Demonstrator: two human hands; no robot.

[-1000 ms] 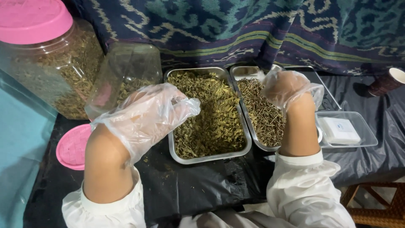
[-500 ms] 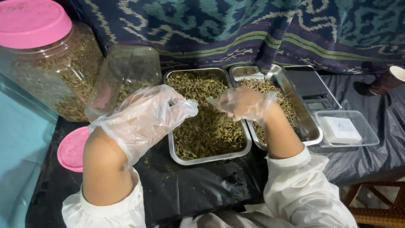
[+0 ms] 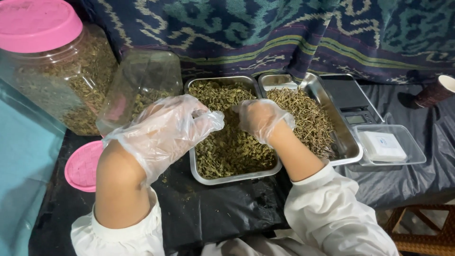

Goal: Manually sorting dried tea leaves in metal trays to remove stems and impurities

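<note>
Steel tray [image 3: 199, 176] of dried green leaves [image 3: 227, 147] sits centred for easy reach; gloved right hand [image 3: 259, 118], fingers curled down, dips into the leaves; gloved left hand [image 3: 166, 128] hovers loosely cupped, empty, beside the tilted open jar [image 3: 137, 85].

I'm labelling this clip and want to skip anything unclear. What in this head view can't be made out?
- Right hand: its fingertips are bent down into the left tray, so any pinch of leaves is hidden.
- Left hand: the loose glove blurs its grip.
- Scale: display too small to read.
- Paper cup: cut off by the right edge.
- Big jar: cut off by the left edge.
</note>
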